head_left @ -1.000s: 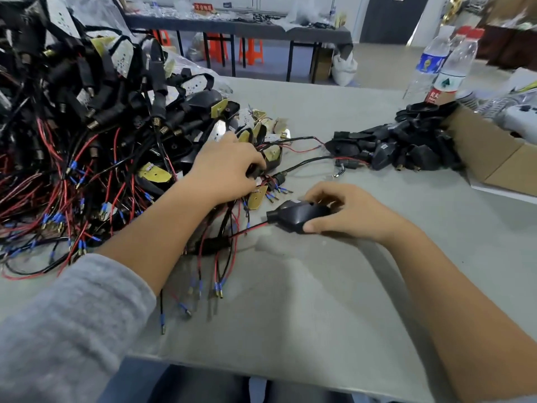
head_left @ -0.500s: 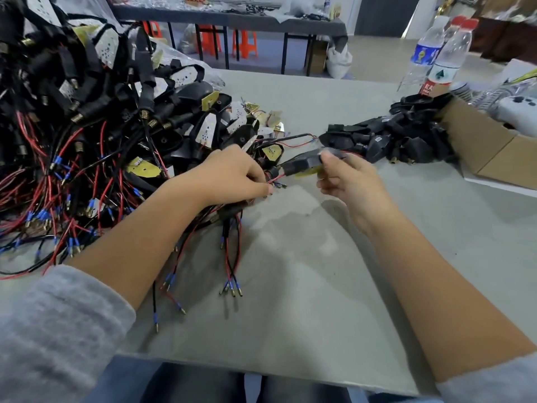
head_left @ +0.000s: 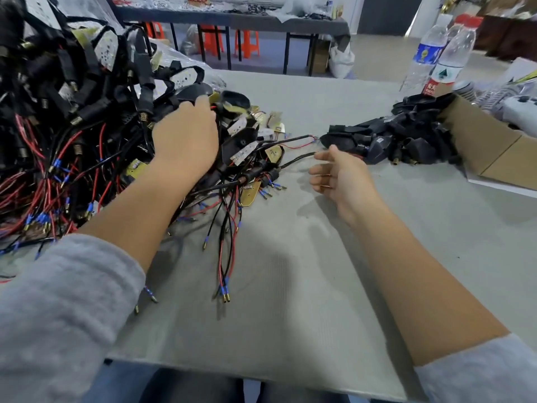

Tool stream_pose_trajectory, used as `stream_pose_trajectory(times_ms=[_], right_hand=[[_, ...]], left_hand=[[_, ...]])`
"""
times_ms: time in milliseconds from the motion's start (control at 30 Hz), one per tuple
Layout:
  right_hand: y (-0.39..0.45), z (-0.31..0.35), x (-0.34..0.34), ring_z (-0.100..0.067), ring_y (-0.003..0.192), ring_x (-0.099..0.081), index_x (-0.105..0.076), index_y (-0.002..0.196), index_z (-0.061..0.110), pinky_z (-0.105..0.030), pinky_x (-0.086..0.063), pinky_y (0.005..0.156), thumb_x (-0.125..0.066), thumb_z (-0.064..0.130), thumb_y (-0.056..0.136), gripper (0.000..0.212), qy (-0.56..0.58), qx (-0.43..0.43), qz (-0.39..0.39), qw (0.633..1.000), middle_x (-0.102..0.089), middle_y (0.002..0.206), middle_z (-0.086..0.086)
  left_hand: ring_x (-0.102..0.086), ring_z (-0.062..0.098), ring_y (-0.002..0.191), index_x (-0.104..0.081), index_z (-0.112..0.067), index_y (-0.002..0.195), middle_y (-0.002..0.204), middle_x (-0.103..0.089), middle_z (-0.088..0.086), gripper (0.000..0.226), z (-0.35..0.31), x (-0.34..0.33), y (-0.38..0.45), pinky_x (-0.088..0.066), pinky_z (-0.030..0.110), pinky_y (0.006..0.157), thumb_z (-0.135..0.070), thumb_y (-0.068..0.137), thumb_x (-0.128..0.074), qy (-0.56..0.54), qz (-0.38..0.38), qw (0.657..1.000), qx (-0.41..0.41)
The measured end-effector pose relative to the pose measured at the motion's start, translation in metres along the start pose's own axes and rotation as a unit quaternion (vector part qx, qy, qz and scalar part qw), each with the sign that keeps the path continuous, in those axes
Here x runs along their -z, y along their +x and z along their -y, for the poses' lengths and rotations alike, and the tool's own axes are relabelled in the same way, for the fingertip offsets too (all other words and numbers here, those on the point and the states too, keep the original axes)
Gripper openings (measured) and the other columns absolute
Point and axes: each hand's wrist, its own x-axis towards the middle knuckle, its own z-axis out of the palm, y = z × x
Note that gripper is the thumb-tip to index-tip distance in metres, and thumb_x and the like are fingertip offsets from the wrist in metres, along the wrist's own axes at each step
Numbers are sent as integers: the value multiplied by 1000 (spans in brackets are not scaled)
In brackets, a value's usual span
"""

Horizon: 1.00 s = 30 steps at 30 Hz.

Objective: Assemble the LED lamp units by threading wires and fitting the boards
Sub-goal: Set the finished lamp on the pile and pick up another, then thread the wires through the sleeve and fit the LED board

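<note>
A big heap of finished lamp units point(head_left: 87, 112), black housings with red and black wires, covers the table's left side. My left hand point(head_left: 186, 141) lies on the heap's right edge. Its fingers curl around the wire of a black lamp unit point(head_left: 234, 100) with a yellow board, just past the fingertips. My right hand point(head_left: 340, 175) hovers open over the table, fingers apart and holding nothing, beside a loose black wire end point(head_left: 305, 155). Empty black housings point(head_left: 392, 141) are heaped just beyond it. Small loose boards point(head_left: 273, 120) lie between the two heaps.
Several wires with blue-sleeved terminals point(head_left: 226, 257) trail toward me over the grey table point(head_left: 290, 301). An open cardboard box point(head_left: 488, 149) sits at the right edge. Two water bottles point(head_left: 447, 59) stand behind it. Another table and orange stools stand in the background.
My right hand has let go of the black lamp unit and now hangs open. My left hand has carried the unit up and left onto the heap.
</note>
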Motion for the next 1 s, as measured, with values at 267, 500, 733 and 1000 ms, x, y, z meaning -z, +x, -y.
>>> stream_pose_trajectory(times_ms=[267,500,733,1000], right_hand=[[10,-5,12,-13,59,-56,-63,79,18,-20,-41,53,-53,17,92,17,-144,61,-38,987,-62,65,2],[19,-26,14,-21,81,-59,-65,78,17,-35,-46,76,-53,13,87,16,-297,144,-59,942,-66,80,-1],[18,-25,24,-9,84,-55,-65,88,19,-26,-40,75,-48,7,87,21,-314,157,-117,929,-64,87,10],[34,-20,14,-30,134,-39,-51,137,5,-32,-28,110,-43,-10,83,57,-481,269,2,835,-47,144,-15]], left_hand=[[-31,37,127,-50,0,124,138,-35,20,40,-29,4,-10,-32,46,96,-25,93,-48,85,30,995,-29],[-32,35,132,-44,-10,138,140,-40,16,48,-116,-16,-56,-31,41,107,-31,96,-39,-176,315,923,-134],[-43,35,123,-57,-4,117,125,-53,18,35,-144,-58,-60,-36,43,103,-24,93,-41,-256,271,927,-46],[-51,33,104,-68,-6,101,104,-61,15,34,-136,-65,-69,-40,40,89,-1,79,-43,-328,159,931,-27]])
